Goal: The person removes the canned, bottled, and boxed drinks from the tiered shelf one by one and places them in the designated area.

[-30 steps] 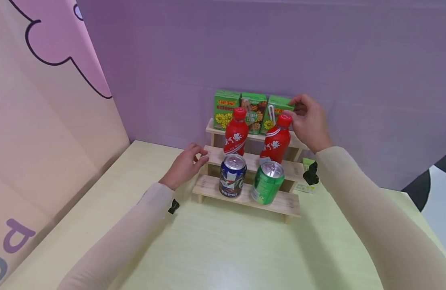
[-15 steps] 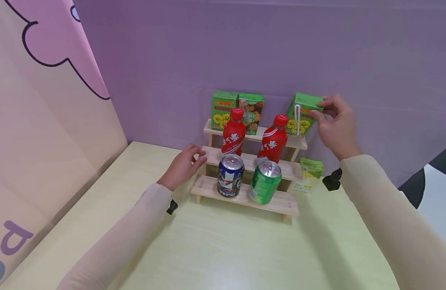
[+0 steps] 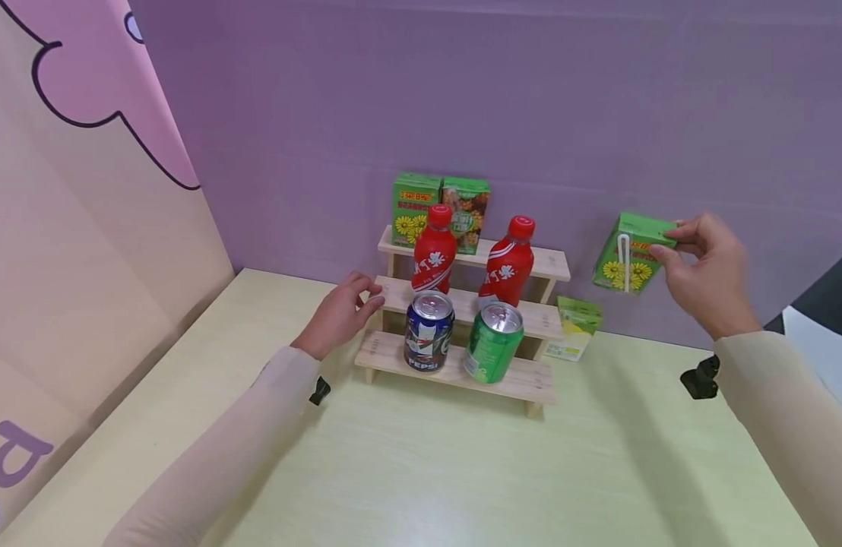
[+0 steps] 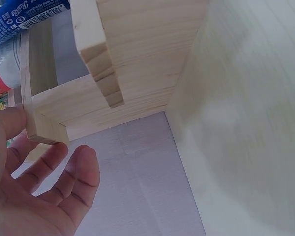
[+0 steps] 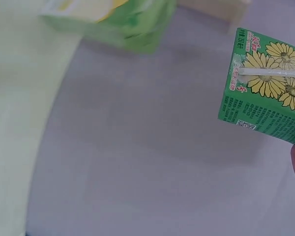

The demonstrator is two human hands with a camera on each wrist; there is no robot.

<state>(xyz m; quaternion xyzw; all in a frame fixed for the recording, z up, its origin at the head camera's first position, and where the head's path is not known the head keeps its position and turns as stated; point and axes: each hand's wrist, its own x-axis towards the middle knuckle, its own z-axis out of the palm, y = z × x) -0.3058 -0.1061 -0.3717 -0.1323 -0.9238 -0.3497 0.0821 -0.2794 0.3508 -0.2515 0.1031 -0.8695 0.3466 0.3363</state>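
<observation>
My right hand (image 3: 708,273) pinches a green drink carton (image 3: 629,254) by its upper right side, up in front of the purple backdrop. Yellow flowers and a white straw show on the carton (image 5: 268,81) in the right wrist view, where only a bit of the hand appears. At the left end of a three-tier wooden rack (image 3: 455,376), my left hand (image 3: 339,315) grips the middle board with thumb and fingers on either side. The left wrist view shows these fingers (image 4: 86,179) around the board's end. Two more green cartons (image 3: 465,216) stand on the top tier.
Two red bottles (image 3: 506,266) stand on the middle tier. Below them are a blue Pepsi can (image 3: 428,334) and a green can (image 3: 492,346). A green-and-yellow carton (image 3: 574,330) stands behind the rack's right end, near the backdrop (image 3: 530,99).
My right hand has taken the rightmost carton off the top tier and carried it right and lower, past the rack. My left hand stays at the rack's left end.
</observation>
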